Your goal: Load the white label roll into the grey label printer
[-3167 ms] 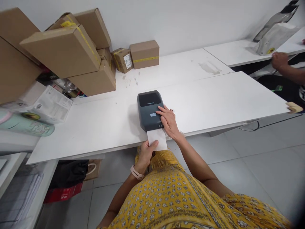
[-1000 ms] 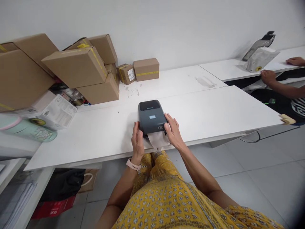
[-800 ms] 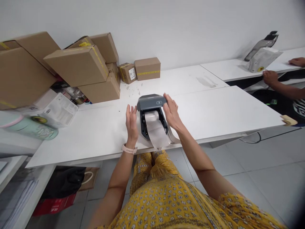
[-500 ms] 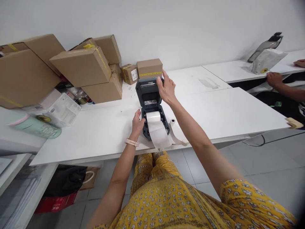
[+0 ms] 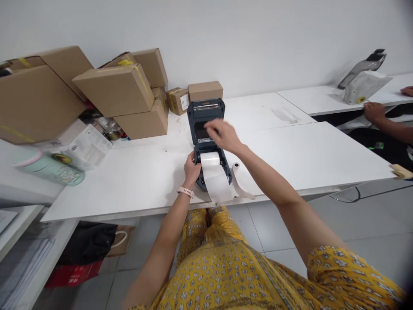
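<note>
A dark label printer [image 5: 197, 177] stands on the white table with its lid [image 5: 193, 125] swung up. Inside it sits a white label roll [image 5: 210, 159], its paper strip [image 5: 219, 187] hanging forward over the table's front edge. My left hand [image 5: 191, 169] grips the printer's left side, thumb over the inner rim. In front of the raised lid hovers my right hand [image 5: 226, 135], fingers curled in with nothing visible in them; it seems apart from the lid. Right of the printer lies a small paper roll [image 5: 236, 167] with a loose tail.
Cardboard boxes [image 5: 112, 90] are piled at the back left, with smaller ones [image 5: 206, 91] behind the printer. A mint bottle [image 5: 51, 168] lies at the left. Toward the far right are a grey bottle [image 5: 361, 71], a white pouch [image 5: 366, 88] and another person's hand [image 5: 374, 112].
My right hand has let go of the lid's top edge and come down in front of it, fingers curling. The lid leans further back. My left hand has closed onto the printer's side.
</note>
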### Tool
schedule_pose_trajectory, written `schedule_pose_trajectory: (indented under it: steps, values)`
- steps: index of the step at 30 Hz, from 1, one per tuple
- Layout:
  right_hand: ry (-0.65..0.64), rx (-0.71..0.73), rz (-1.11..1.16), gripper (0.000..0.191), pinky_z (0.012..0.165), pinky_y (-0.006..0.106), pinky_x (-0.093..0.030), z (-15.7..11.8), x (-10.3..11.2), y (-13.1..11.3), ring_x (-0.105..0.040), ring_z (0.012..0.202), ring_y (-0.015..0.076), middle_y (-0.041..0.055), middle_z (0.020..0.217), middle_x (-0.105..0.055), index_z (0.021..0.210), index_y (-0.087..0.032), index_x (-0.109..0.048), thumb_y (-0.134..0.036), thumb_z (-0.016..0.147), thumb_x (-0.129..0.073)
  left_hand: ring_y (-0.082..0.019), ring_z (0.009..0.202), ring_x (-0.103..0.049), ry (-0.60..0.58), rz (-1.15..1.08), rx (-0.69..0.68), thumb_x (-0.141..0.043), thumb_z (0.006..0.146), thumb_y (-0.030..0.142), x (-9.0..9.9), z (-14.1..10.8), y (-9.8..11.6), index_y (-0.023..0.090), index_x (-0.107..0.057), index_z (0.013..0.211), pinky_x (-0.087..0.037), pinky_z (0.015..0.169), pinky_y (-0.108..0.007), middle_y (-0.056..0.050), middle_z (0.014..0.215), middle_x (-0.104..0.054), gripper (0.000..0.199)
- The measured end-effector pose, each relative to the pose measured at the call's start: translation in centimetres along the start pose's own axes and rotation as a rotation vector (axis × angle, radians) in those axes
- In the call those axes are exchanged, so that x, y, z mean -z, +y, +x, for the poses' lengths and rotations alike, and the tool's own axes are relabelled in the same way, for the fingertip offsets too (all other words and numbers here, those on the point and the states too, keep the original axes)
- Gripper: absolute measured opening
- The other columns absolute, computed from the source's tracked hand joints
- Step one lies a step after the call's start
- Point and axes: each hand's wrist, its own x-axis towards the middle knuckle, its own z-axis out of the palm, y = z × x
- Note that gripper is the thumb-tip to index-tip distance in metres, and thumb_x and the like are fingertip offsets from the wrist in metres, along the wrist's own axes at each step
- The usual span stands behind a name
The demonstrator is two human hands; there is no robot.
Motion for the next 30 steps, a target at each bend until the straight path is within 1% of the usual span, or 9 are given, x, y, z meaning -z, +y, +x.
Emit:
schedule_pose_trajectory:
  steps: [3,5,10,15,17,19,23,27,30]
  values:
    - [-0.505,-0.009,0.010,0.051,0.105,0.045,-0.054,-2.0,-1.6,0.9,-0.069,0.124,0.0310,0.0084,0.140,-0.071,0.141,-0.022,-0.065,-0.039,0.095,-0.057,-0.027,0.136,-0.062,0.012,0.040,-0.012,-0.059,0.072,0.002,0.0,-0.2,0.2,0.016,-0.053,0.147,-0.048,0.116,-0.040,-0.014,0.149,-0.064,0.077]
    - [-0.705,-0.061,-0.018,0.062,0.106,0.047,-0.054,-1.7,-2.8,2.4,-0.068,0.127,0.0337,0.0085,0.144,-0.068,0.143,-0.023,-0.064,-0.044,0.086,-0.070,-0.028,0.136,-0.062,0.004,0.069,0.004,-0.059,0.073,0.003,0.1,-0.3,0.5,0.018,-0.048,0.152,-0.046,0.118,-0.043,-0.013,0.147,-0.066,0.082]
    - [-0.876,-0.132,-0.038,0.091,0.107,0.051,-0.054,0.9,-5.4,3.9,-0.067,0.129,0.0393,0.0101,0.144,-0.068,0.141,-0.022,-0.067,-0.052,0.059,-0.092,-0.031,0.143,-0.057,0.013,0.123,0.018,-0.061,0.071,0.001,0.1,-0.4,0.9,0.021,-0.040,0.159,-0.041,0.123,-0.048,-0.009,0.148,-0.066,0.092]
    - [-0.967,-0.090,-0.084,0.088,0.100,0.046,-0.058,1.8,-5.9,2.5,-0.069,0.123,0.0372,0.0119,0.140,-0.070,0.137,-0.019,-0.069,-0.048,0.057,-0.091,-0.028,0.143,-0.057,0.028,0.119,0.014,-0.060,0.072,0.001,0.0,-0.5,0.9,0.021,-0.036,0.161,-0.040,0.123,-0.047,-0.009,0.149,-0.065,0.094]
    - [-0.945,-0.089,-0.016,0.087,0.101,0.045,-0.058,1.6,-4.6,2.1,-0.069,0.123,0.0362,0.0109,0.140,-0.070,0.136,-0.020,-0.069,-0.046,0.057,-0.091,-0.029,0.143,-0.057,0.025,0.119,0.012,-0.059,0.072,0.002,0.0,-0.6,0.9,0.020,-0.036,0.161,-0.040,0.123,-0.047,-0.010,0.150,-0.064,0.094]
    - [-0.877,-0.052,0.121,0.089,0.107,0.044,-0.055,1.0,-2.2,2.0,-0.067,0.127,0.0342,0.0091,0.143,-0.068,0.141,-0.022,-0.065,-0.047,0.059,-0.089,-0.031,0.142,-0.058,0.018,0.126,0.016,-0.060,0.072,0.003,0.1,-0.7,0.9,0.020,-0.036,0.161,-0.041,0.122,-0.049,-0.011,0.150,-0.063,0.094]
    - [-0.642,0.004,0.427,0.094,0.111,0.043,-0.052,-2.6,5.4,1.9,-0.062,0.133,0.0320,0.0073,0.150,-0.063,0.149,-0.024,-0.057,-0.054,0.064,-0.086,-0.029,0.141,-0.058,0.031,0.105,0.033,-0.060,0.072,0.003,0.1,-0.6,0.5,0.022,-0.036,0.161,-0.042,0.121,-0.046,-0.010,0.150,-0.064,0.094]
    - [-0.247,-0.290,0.506,0.099,0.093,0.044,-0.060,-10.0,11.6,2.7,-0.071,0.114,0.0338,0.0100,0.136,-0.071,0.146,-0.027,-0.060,-0.050,0.056,-0.094,-0.027,0.140,-0.059,0.015,0.065,0.046,-0.059,0.072,0.003,0.0,-0.4,0.1,0.021,-0.035,0.162,-0.041,0.122,-0.044,-0.010,0.152,-0.062,0.095]
    - [-0.094,-0.474,0.499,0.092,0.077,0.043,-0.062,-15.6,12.6,4.6,-0.075,0.092,0.0296,0.0114,0.129,-0.073,0.144,-0.029,-0.061,-0.040,0.059,-0.094,-0.027,0.141,-0.059,0.012,0.052,0.040,-0.058,0.073,0.003,-0.1,-0.4,0.0,0.021,-0.036,0.161,-0.042,0.122,-0.044,-0.011,0.152,-0.062,0.093]
